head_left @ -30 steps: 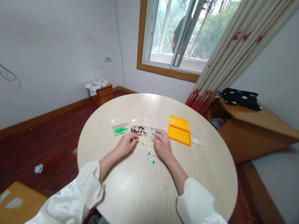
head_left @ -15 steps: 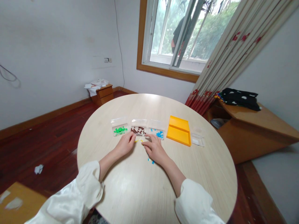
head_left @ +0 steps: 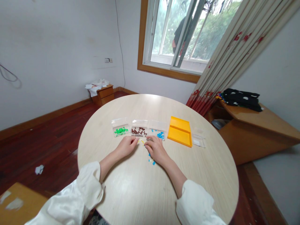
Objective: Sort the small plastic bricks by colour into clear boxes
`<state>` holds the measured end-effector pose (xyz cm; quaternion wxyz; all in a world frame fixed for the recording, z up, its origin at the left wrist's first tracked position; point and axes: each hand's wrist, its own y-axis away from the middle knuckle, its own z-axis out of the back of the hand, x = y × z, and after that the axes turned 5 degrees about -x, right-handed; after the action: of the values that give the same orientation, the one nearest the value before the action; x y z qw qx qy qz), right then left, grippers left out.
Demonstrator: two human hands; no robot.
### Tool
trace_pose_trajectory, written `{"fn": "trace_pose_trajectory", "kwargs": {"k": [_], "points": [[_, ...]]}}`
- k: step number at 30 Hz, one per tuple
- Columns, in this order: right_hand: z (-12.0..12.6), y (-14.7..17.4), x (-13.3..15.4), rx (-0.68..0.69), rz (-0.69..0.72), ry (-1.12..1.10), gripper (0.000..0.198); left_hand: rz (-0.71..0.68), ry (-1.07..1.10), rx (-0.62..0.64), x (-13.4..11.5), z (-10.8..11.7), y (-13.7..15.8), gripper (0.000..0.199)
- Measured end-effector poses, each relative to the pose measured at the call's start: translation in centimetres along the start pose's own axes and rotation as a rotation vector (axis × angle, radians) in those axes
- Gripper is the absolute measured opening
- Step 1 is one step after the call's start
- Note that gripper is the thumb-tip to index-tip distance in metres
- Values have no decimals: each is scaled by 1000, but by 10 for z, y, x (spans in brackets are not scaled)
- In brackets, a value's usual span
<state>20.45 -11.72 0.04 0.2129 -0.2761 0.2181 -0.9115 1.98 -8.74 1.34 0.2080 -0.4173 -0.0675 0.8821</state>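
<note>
My left hand [head_left: 128, 146] rests on the table with its fingers curled together and the thumb tip pointing right; what they pinch is too small to make out. Facing it, my right hand [head_left: 156, 149] lies palm down, its fingers bent and apart, the tips close to the yellow bits. Tiny yellow and white pieces [head_left: 142, 142] lie between the two hands. Below my right palm are several small blue pieces [head_left: 153, 163]. Just beyond the fingertips stand clear boxes with brown pieces [head_left: 138, 131], green pieces [head_left: 121, 130] and blue pieces [head_left: 160, 135].
A yellow two-part tray [head_left: 180, 138] sits right of the boxes on the round table [head_left: 131, 193]. Beside it lies a clear flat case [head_left: 198, 141]. A wooden cabinet [head_left: 262, 131] with dark cloth stands at the right. Beyond the window a person [head_left: 179, 36] is partly seen.
Both hands have shifted slightly to the right and a little closer to me. More of the yellow pieces between them shows, and another blue piece appears below my right hand.
</note>
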Motion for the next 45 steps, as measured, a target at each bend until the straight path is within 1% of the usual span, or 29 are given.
{"fn": "trace_pose_trajectory", "kwargs": {"k": [6, 11, 18, 21, 26, 28, 30, 33, 36, 38, 45], "points": [[-2, 0, -1, 1, 3, 8, 13, -43, 1, -20, -4, 3, -2, 38], [-2, 0, -1, -6, 3, 5, 14, -50, 13, -19, -2, 1, -2, 28], [0, -1, 2, 6, -17, -2, 14, -69, 2, -22, 1, 1, -2, 27], [2, -3, 0, -36, -74, 3, 13, -66, 7, -29, 0, 2, -2, 25], [10, -5, -11, -168, -182, 22, 14, -57, 29, -23, -3, 3, -2, 21], [14, -5, -13, -179, -195, 3, 12, -56, 30, -20, -4, 4, -1, 21], [16, -4, -10, -154, -168, -23, 11, -55, 29, -22, -5, 4, -1, 20], [15, -3, -1, -81, -89, -46, 9, -52, 27, -30, -4, 4, -1, 19], [11, -2, 4, -37, -48, -28, 13, -54, 32, -37, -2, 3, -2, 18], [7, -2, 5, -31, -56, -5, 14, -56, 37, -36, -1, 3, -2, 18], [2, -2, -1, -4, -126, 5, 7, -62, 35, -31, -1, 2, -1, 17]]}}
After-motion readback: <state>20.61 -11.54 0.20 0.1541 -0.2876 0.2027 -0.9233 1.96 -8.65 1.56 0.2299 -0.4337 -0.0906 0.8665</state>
